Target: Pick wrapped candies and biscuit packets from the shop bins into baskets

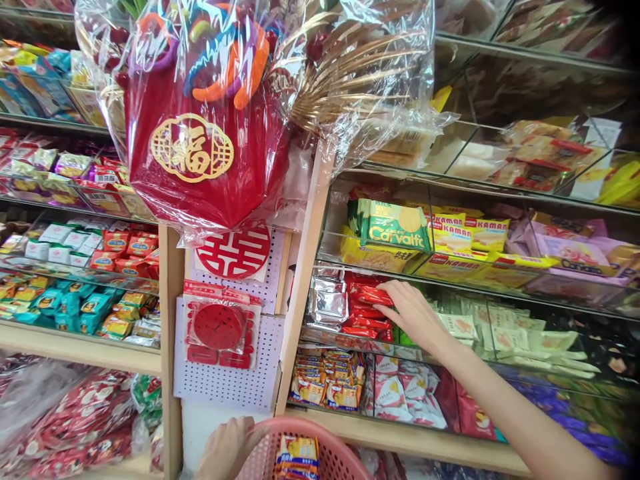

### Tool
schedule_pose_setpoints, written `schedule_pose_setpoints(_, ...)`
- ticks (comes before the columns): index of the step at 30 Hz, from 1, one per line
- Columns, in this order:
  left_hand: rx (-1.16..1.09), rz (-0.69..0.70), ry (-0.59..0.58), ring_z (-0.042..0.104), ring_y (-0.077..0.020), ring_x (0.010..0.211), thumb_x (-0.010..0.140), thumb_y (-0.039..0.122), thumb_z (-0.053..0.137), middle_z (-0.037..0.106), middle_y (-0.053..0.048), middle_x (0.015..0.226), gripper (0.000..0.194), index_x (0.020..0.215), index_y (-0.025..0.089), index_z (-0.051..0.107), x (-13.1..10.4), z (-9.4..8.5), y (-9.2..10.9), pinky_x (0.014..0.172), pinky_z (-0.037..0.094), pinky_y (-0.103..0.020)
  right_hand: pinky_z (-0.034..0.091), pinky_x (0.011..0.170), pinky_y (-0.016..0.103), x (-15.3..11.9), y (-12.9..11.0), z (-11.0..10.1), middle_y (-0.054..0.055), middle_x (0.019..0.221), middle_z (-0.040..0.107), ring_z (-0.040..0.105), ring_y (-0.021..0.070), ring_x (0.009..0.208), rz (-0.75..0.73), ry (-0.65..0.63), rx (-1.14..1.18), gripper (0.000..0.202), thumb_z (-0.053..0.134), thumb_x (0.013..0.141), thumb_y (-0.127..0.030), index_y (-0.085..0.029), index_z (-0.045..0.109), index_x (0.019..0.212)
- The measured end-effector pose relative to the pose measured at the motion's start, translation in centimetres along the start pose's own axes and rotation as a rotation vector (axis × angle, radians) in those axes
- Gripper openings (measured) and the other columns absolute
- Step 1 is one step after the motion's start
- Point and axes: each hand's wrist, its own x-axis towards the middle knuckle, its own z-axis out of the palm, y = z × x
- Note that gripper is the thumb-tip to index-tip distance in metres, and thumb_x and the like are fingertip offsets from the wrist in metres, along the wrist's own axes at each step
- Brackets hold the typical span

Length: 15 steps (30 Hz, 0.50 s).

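Observation:
My right hand (pixel 407 310) reaches into a shelf compartment at the centre right, its fingers closed on a red packet (pixel 374 295) among several similar ones. Silver packets (pixel 329 299) lie just left of them. At the bottom, my left hand (pixel 227 443) is wrapped round the rim of a pink plastic basket (pixel 320 427). Inside the basket lies a packet with orange, white and blue print (pixel 299 457).
Glass-fronted shelves of snacks stand on both sides, with green Carvalfe packs (pixel 393 225) above my right hand. A wrapped red bag decoration (pixel 210 147) hangs at the upper left centre. Below it, a pegboard (pixel 225 387) holds red paper ornaments (pixel 220 327).

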Motion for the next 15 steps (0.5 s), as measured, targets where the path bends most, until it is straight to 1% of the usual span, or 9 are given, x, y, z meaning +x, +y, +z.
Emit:
schedule_pose_setpoints(3,0.004,-0.002,0.003,0.060,-0.0255,0.085,0.083,0.053,0.019,0.064,-0.010,0.088,0.052,0.095,0.020,0.057,0.1,0.0,-0.3,0.072,0.043,-0.035,0.038,0.080,0.035,-0.6,-0.3,-0.8,0.008,0.100,0.054,0.048,0.0223,0.092,0.022,0.053,0.056,0.030,0.040,0.084,-0.038,-0.019,0.046,0.107)
schedule_pose_setpoints(5,0.015,-0.005,-0.001,0.061,-0.0263,0.083,0.083,0.054,0.019,0.064,-0.010,0.086,0.054,0.093,0.019,0.058,0.1,-0.1,-0.4,0.070,0.044,-0.036,0.038,0.082,0.036,-1.4,-1.0,-1.6,0.009,0.101,0.054,0.048,0.0226,0.095,0.049,0.112,0.111,0.031,0.041,0.084,-0.038,-0.019,0.046,0.107)
schedule_pose_setpoints(7,0.032,-0.001,-0.002,0.061,-0.0258,0.084,0.082,0.055,0.019,0.064,-0.011,0.086,0.054,0.093,0.019,0.057,0.1,-0.3,-0.5,0.070,0.044,-0.034,0.038,0.085,0.037,-2.5,-2.1,-2.2,0.009,0.103,0.054,0.048,0.0230,0.099,0.098,0.173,0.186,0.033,0.043,0.083,-0.039,-0.019,0.046,0.109)
schedule_pose_setpoints(9,0.040,0.005,-0.004,0.061,-0.0251,0.084,0.082,0.056,0.017,0.064,-0.011,0.086,0.055,0.094,0.019,0.057,0.0,-0.5,-0.5,0.069,0.044,-0.034,0.038,0.086,0.037,-4.1,-3.7,-2.5,0.009,0.105,0.054,0.049,0.0230,0.101,0.169,0.200,0.271,0.034,0.045,0.082,-0.040,-0.020,0.046,0.110)
schedule_pose_setpoints(10,0.048,-0.001,-0.006,0.061,-0.0252,0.083,0.082,0.057,0.017,0.065,-0.011,0.084,0.056,0.092,0.019,0.057,0.0,-0.6,-0.4,0.069,0.044,-0.034,0.039,0.086,0.037,-5.1,-4.7,-2.4,0.009,0.105,0.054,0.050,0.0228,0.100,0.205,0.192,0.318,0.034,0.046,0.081,-0.040,-0.020,0.046,0.109)
schedule_pose_setpoints(12,0.063,0.032,-0.003,0.061,-0.0256,0.084,0.083,0.056,0.017,0.064,-0.012,0.085,0.056,0.091,0.018,0.057,-0.1,-0.8,-0.2,0.069,0.044,-0.034,0.040,0.085,0.037,-7.3,-6.8,-1.6,0.009,0.105,0.054,0.051,0.0224,0.098,0.266,0.137,0.425,0.033,0.047,0.080,-0.040,-0.021,0.047,0.108)
schedule_pose_setpoints(15,0.049,0.029,-0.038,0.061,-0.0247,0.083,0.082,0.057,0.017,0.064,-0.012,0.084,0.056,0.090,0.018,0.058,0.0,-1.0,0.3,0.069,0.044,-0.034,0.041,0.085,0.036,-10.8,-10.4,0.5,0.008,0.107,0.054,0.051,0.0219,0.100,0.351,-0.002,0.642,0.031,0.049,0.079,-0.038,-0.022,0.048,0.106)
